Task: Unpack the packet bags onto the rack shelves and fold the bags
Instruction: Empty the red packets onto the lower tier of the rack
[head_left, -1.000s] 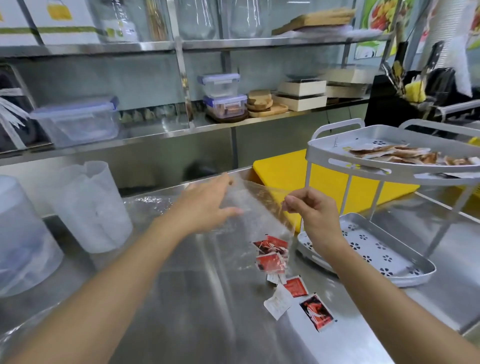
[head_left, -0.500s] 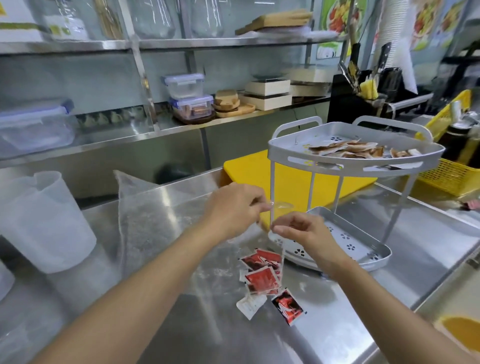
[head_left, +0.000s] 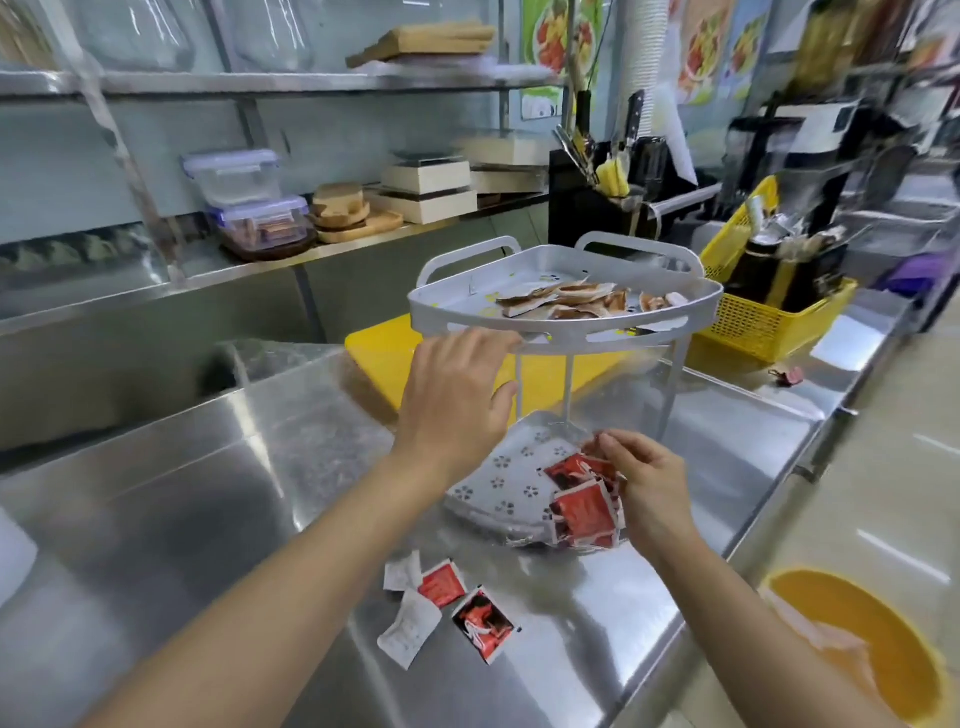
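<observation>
Moved: red packets (head_left: 582, 506) now over lower shelf (head_left: 498, 488) front edge, right hand (head_left: 647, 483) pinching them to unload. Fingers spread, left hand (head_left: 457, 400) holds nothing visible, beside upper shelf (head_left: 550, 325) rim, probably steadying it.

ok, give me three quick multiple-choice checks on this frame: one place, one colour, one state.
1. The red packets at the right hand are over: A the lower shelf; B the top shelf; C the floor.
2. The basket is: A blue; B yellow; C black.
3. The left hand is: A a fist; B gripping a knife; C open.
Key: 1 A, the perforated shelf shows right beside them; 2 B, its mesh wall is yellow; 3 C, its fingers are straight.
</observation>
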